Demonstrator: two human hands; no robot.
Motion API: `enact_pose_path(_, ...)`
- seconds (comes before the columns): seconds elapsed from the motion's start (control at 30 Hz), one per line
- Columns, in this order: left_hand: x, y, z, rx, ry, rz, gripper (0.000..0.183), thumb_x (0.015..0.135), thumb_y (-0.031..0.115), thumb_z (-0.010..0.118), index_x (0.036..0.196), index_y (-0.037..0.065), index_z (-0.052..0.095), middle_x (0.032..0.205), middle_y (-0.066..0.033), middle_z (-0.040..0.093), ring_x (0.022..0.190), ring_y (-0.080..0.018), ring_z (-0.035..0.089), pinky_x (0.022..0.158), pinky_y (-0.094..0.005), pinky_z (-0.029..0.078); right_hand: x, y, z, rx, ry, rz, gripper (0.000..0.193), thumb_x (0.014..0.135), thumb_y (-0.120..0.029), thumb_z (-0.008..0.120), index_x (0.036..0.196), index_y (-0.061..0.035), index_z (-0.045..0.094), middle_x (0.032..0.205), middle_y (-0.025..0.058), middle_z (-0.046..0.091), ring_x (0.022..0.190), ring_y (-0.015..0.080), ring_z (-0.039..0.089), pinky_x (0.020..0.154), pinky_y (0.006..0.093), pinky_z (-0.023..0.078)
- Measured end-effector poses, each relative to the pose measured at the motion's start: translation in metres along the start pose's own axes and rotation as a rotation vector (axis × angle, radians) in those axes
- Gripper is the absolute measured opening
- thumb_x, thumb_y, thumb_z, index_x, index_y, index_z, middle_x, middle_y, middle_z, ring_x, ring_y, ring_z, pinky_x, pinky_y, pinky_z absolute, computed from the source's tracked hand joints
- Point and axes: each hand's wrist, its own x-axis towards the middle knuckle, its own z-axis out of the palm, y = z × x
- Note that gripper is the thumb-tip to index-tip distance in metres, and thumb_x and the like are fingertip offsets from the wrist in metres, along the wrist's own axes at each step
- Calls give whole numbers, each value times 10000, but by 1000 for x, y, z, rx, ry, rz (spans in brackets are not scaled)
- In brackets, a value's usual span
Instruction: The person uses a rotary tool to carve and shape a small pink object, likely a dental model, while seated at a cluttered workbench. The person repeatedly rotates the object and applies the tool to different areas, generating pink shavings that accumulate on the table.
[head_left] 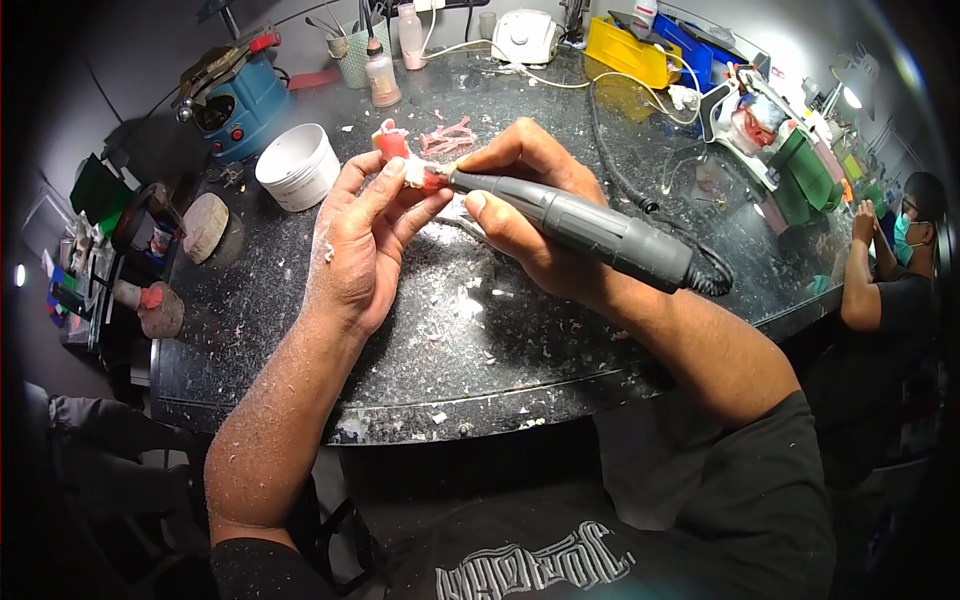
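My left hand (352, 245) is closed around a small red and white moulded piece (393, 145), which looks like part of a denture and sticks up past the fingertips. My right hand (535, 225) grips a dark grey rotary handpiece (610, 240) like a pen, its cord coiling from the rear end. The handpiece's tip points left and meets the red and white piece between my hands; fingers partly hide the contact. White dust coats my left wrist and forearm. Beyond the piece, thin pink strips (447, 135) lie on the dark worktop (480, 370).
A white tub (299, 168) and a blue machine (240, 105) stand at left. A dropper bottle (381, 78), white control box (525, 38) and yellow bin (630, 52) line the back. White and pink shavings litter the worktop. A masked person (885, 250) sits at far right.
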Motion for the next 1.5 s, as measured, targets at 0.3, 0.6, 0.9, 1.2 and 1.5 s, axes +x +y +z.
enact_pose_path(0.3,0,0,-2,10,-10,25,223,1022,139,612,1176,-2,535,1070,-158,671,1038,-248,701,979,-406,597,1,-1,0,-40,-13,-36,246,936,-152,672,1127,-13,601,952,74,653,844,103,615,755,267,519)
enact_pose_path(0.6,-1,0,0,-4,-26,34,242,1018,137,623,1185,-11,530,1094,-168,671,1038,-251,701,993,-407,593,1,-1,2,-36,32,-15,263,913,-172,690,1105,-13,607,974,90,663,897,149,660,802,298,543)
enact_pose_path(0.9,-2,-1,0,-29,-13,37,250,1012,131,638,1185,-13,529,1108,-171,669,1056,-246,695,1003,-400,590,2,-1,4,-1,33,-24,276,887,-175,704,1090,-17,603,987,100,656,911,173,677,818,315,553)
enact_pose_path(1.2,-3,-2,2,-63,-9,12,233,1012,125,640,1165,-13,531,1102,-159,664,1072,-233,684,1013,-398,590,2,-2,5,-18,81,-29,262,866,-149,708,1070,-22,605,965,99,649,892,188,694,802,320,564)
enact_pose_path(1.5,-3,-3,2,-75,-9,26,220,999,99,654,1150,-4,531,1099,-153,666,1076,-233,689,1017,-393,589,2,1,5,-70,86,-79,265,870,-149,701,1072,-18,590,973,97,631,885,187,683,783,322,566)
